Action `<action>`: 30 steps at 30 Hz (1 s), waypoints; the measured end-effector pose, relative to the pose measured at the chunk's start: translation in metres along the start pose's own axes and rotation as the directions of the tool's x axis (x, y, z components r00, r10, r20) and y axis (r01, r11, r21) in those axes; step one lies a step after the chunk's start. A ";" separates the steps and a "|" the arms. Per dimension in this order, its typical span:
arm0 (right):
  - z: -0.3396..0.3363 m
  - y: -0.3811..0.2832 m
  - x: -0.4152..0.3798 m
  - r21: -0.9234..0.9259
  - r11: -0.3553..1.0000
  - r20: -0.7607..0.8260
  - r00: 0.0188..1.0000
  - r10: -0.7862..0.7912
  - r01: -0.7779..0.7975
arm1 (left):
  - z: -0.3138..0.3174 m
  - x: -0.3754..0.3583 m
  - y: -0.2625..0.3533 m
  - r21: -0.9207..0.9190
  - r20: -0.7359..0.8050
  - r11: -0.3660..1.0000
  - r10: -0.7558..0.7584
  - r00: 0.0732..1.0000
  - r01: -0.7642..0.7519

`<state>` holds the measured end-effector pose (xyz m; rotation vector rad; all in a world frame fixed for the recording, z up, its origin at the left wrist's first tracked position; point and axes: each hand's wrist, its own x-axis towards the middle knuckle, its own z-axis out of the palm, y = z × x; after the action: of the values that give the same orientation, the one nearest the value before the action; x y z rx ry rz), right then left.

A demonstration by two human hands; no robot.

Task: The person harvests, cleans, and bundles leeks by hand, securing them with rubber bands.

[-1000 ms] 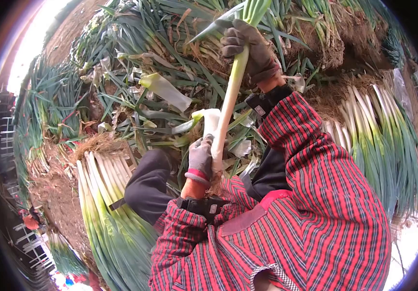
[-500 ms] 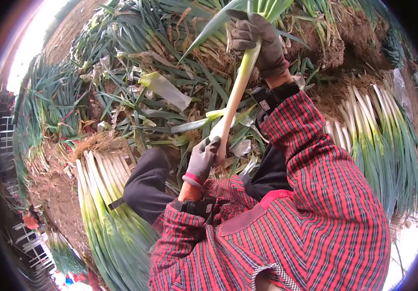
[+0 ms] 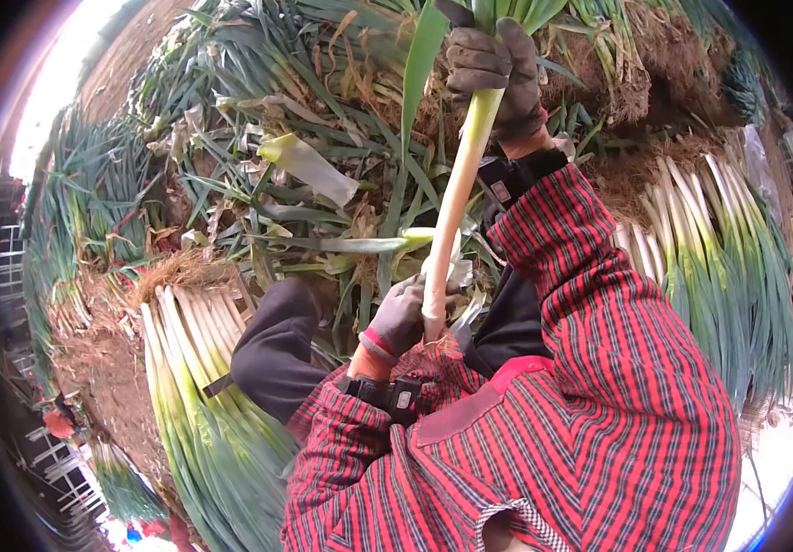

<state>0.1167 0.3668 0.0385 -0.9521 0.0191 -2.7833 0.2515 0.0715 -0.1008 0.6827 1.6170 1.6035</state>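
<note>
A single long leek (image 3: 460, 189) slants between my two gloved hands, its pale root end low and its green leaves up at the top edge. My right hand (image 3: 497, 74) is closed around the stalk just under the leaves. Down at the root end, my left hand (image 3: 398, 315) is closed against the stalk's side, its fingertips partly hidden behind it. A loose whitish strip shows behind the stalk near these fingers. Below my left hand, a few thin roots hang from the leek's end.
Cleaned leeks lie in a pile (image 3: 208, 377) at the left and another pile (image 3: 728, 267) at the right. Leaf scraps (image 3: 323, 244) and a torn pale sheath (image 3: 309, 167) litter the ground ahead. Untrimmed leeks with soiled roots (image 3: 682, 64) lie at the back.
The leek has turned more upright, its root end shifting right and lower. My left hand has moved slightly right and down; my right hand has turned a little around the upper stalk.
</note>
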 end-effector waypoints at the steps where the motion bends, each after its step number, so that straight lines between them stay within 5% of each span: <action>1: -0.008 -0.006 0.003 0.033 0.998 0.111 0.992 0.058 -0.062 | 0.003 0.000 0.018 -0.135 0.041 0.988 -0.072 0.997 0.077; 4: -0.009 -0.005 0.001 0.035 0.998 0.020 0.999 0.045 -0.046 | 0.008 -0.008 0.053 -0.690 0.155 0.626 -0.364 0.919 0.364; 7: -0.001 -0.001 0.002 -0.444 0.894 -0.379 0.915 -0.138 -0.050 | 0.012 -0.003 0.049 -0.353 -0.389 0.925 -0.283 0.877 0.142; 8: 0.000 0.004 0.004 -0.702 0.700 -0.512 0.778 -0.364 -0.134 | 0.011 -0.002 0.047 -0.197 -0.543 0.975 -0.197 0.816 0.105; 10: -0.025 0.007 -0.002 -0.684 0.720 -0.590 0.668 -0.454 -0.115 | 0.002 -0.005 0.040 0.067 -0.680 0.977 -0.102 0.726 0.200; 12: -0.059 -0.008 -0.010 -0.525 0.848 -0.657 0.669 -0.348 -0.075 | 0.008 -0.004 0.048 -0.110 -0.660 0.993 -0.107 0.744 0.046; 20: -0.030 -0.008 -0.006 -0.527 0.850 -0.539 0.775 -0.330 -0.004 | 0.001 0.001 0.058 -0.114 -0.474 0.984 -0.177 0.863 0.140; 22: -0.037 -0.015 -0.009 -0.356 0.934 -0.470 0.862 -0.193 0.015 | -0.001 0.003 0.065 -0.133 -0.385 0.966 -0.257 0.886 0.222; 23: -0.040 -0.017 -0.010 -0.277 0.961 -0.453 0.878 -0.156 0.028 | 0.004 0.000 0.082 -0.406 -0.256 0.869 -0.405 0.878 0.283; 26: -0.046 -0.024 -0.008 -0.266 0.963 -0.483 0.860 -0.161 0.031 | 0.001 0.000 0.085 -0.415 -0.313 0.897 -0.296 0.903 0.150; 27: -0.046 -0.024 -0.006 -0.345 0.938 -0.503 0.841 -0.200 0.017 | 0.004 0.001 0.080 -0.313 -0.428 0.943 -0.249 0.869 0.116; 30: -0.048 -0.021 -0.005 -0.464 0.886 -0.581 0.759 -0.293 -0.013 | 0.006 -0.007 0.082 0.274 -0.349 0.953 -0.029 0.937 0.132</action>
<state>0.0876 0.3863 -0.0015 0.0072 0.7431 -3.1689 0.2494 0.0752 -0.0181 0.4928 2.1405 1.4945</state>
